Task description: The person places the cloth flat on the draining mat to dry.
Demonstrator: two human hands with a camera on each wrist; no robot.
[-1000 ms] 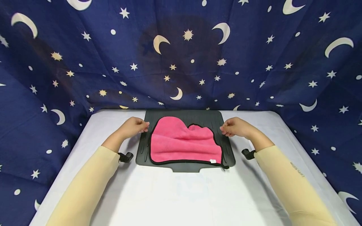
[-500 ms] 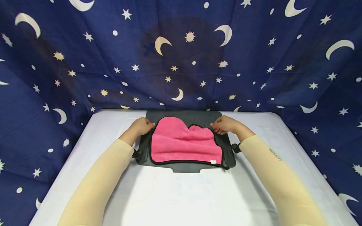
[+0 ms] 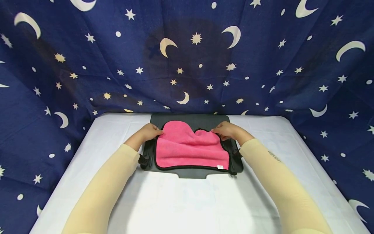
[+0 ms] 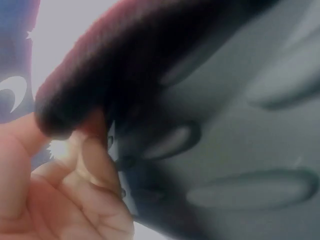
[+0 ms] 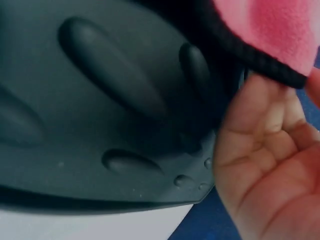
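A pink cloth point(image 3: 190, 148) with black edging and a small white tag lies rumpled on a dark grey ridged mat point(image 3: 191, 174). At its upper left edge my left hand point(image 3: 148, 132) pinches the border between thumb and fingers; the left wrist view has the black edging point(image 4: 65, 110) between them. My right hand point(image 3: 228, 130) pinches the upper right border. Up close in the right wrist view, the cloth's corner point(image 5: 280, 35) sits between that thumb and the fingers point(image 5: 250, 105). The cloth's underside is mostly hidden.
The mat lies at the far end of a white-covered table point(image 3: 193, 204). Behind and to both sides hangs a dark blue curtain point(image 3: 198, 48) printed with moons and stars. Each wrist carries a small black strap device point(image 3: 143, 160).
Both hands have moved inward from beside the mat to the cloth's upper corners and now pinch its border. The cloth lies nearly as before.
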